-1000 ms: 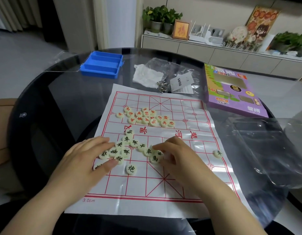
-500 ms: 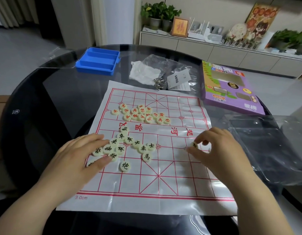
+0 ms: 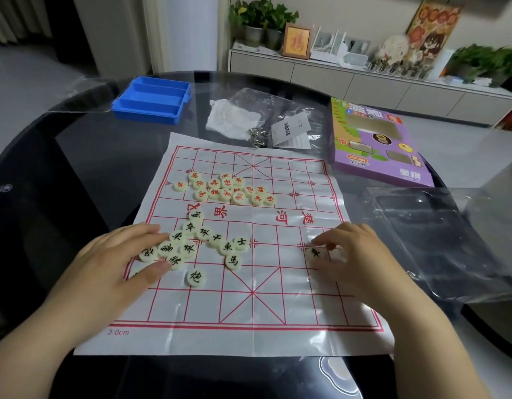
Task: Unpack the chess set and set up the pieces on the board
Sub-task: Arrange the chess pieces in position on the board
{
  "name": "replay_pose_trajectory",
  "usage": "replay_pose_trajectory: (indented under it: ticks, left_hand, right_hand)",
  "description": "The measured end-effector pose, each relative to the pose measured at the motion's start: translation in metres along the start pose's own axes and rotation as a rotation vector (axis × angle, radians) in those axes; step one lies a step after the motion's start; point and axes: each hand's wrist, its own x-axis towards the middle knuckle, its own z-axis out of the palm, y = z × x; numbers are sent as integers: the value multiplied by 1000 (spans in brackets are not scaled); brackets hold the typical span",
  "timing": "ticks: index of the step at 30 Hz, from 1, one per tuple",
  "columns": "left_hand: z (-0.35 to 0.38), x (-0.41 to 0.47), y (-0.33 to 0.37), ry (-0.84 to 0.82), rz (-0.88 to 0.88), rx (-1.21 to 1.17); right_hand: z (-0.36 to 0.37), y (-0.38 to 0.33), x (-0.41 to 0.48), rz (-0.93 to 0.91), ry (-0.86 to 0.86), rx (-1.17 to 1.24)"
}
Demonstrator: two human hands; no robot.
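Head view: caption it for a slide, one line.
Setting up xiangqi: right hand pinches a black-lettered piece on the board; left hand rests on the black pile, red pieces clustered beyond.

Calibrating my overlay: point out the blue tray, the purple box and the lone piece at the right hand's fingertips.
blue tray (image 3: 151, 99), head view, middle compartment.
purple box (image 3: 393, 168), head view, near part of its printed top.
lone piece (image 3: 316, 252), head view, lettered top face.
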Motion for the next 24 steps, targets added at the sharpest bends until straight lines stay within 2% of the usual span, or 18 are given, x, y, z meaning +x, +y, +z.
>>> replay_pose_trajectory:
  ticks: [9,20,24]
  left_hand:
    - [0,0,0,-2,-2,-2]
    - [-2,-1,4,15,3,-8]
    - [-3,-3,7,9,-14,-17]
  right_hand:
    - [16,-5,6,4,131,62]
    - [14,-7,4,16,181,107]
    - [-4,-23,-3,-52,192,154]
